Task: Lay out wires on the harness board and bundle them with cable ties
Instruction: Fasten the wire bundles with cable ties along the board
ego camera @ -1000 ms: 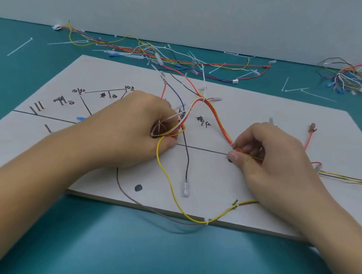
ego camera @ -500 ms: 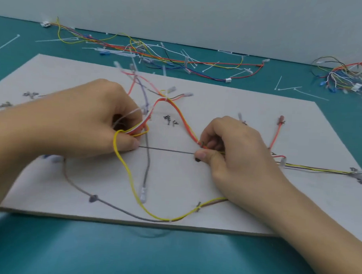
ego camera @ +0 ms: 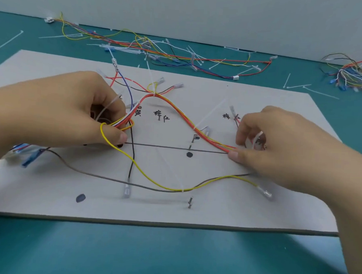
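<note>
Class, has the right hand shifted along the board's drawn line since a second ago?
Yes. The right hand slid rightward along the drawn line: earlier beside the black dot, now well right of it.

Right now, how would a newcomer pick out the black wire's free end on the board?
Start at the pale harness board on the teal table. From the left hand, one black wire drops straight toward the board's near edge, crossing the drawn line. Its clear terminal sits left of centre; the similar one far right caps a yellow wire.
</note>
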A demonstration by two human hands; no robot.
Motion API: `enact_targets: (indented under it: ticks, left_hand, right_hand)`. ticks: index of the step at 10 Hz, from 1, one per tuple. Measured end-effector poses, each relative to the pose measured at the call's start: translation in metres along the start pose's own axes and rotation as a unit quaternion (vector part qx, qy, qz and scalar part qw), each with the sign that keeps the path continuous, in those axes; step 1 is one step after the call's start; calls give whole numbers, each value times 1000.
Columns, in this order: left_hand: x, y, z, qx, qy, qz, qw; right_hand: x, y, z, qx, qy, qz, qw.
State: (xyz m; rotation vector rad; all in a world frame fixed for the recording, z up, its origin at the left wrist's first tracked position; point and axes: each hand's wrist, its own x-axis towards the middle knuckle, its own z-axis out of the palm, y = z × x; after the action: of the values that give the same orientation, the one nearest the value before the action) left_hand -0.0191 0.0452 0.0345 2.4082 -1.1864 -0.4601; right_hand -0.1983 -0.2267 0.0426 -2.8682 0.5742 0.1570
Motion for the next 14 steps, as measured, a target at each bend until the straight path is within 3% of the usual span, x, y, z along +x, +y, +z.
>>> enact_targets:
  ticks: [3,5,7,9,10,11,12,13,14]
  left_hand:
    - [1,-2,1,4,32,10,999]
    - [1,-7,-3,-1,99,18,995]
    - [4,-2,1,-21,109,23,994]
    - [10,7,12,-58,143,39,987]
    - [8,21,17,-104,174,37,979]
    - [6,33,19,-176,213,49,960]
    - [5,49,26,-290,195,88,933]
    - [3,55,32,-300,128,108,939]
    - [5,46,31,-252,81,100,959]
  right_hand:
    - [4,10,6,-35,-39,-37,998]
    - [1,16,-19,102,136,28,985]
    - [19,27,-75,89,219,49,971]
    - [-21,-20,-72,185,61,55,979]
    - [-48,-47,-46,293,-30,-48,955]
    - [-26,-55,-16,332,-129,-60,932]
    - [-24,-55,31,339,-77,-142,927]
    - [-23,-73,35,248,47,-144,957]
    - [-30,-65,15,270,71,-160,947]
